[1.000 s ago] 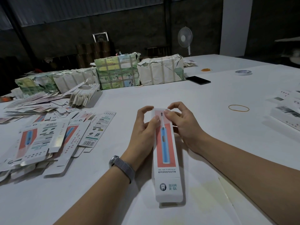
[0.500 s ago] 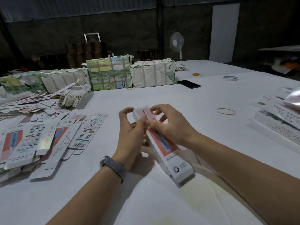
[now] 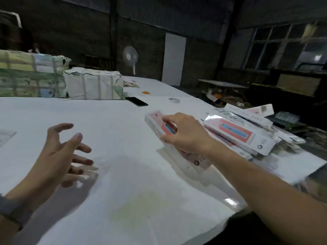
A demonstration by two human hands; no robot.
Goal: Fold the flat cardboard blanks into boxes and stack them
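Now right hand (image 3: 185, 134) grips the folded box (image 3: 160, 127) from above, lifted off the white table (image 3: 123, 174), just left of the stack of finished boxes (image 3: 247, 137). Left hand (image 3: 58, 156) hovers well apart, fingers spread, holding nothing.

2 hands are seen: the left hand (image 3: 58, 154) near left, the right hand (image 3: 185, 135) right of centre. 1 folded box (image 3: 159, 124) is held in the right hand. A pile (image 3: 247, 131) of folded boxes is seen at the right; at least 4 can be made out, the full count blurred. 2 wrapped bundles are counted at the far left: a green bundle (image 3: 30, 76) and a white bundle (image 3: 93, 85). 1 phone (image 3: 136, 101), 1 tape roll (image 3: 174, 100), 1 orange band (image 3: 146, 93) and 1 fan (image 3: 130, 56) are counted farther off. 1 flat blank (image 3: 6, 137) is cut by the left edge.
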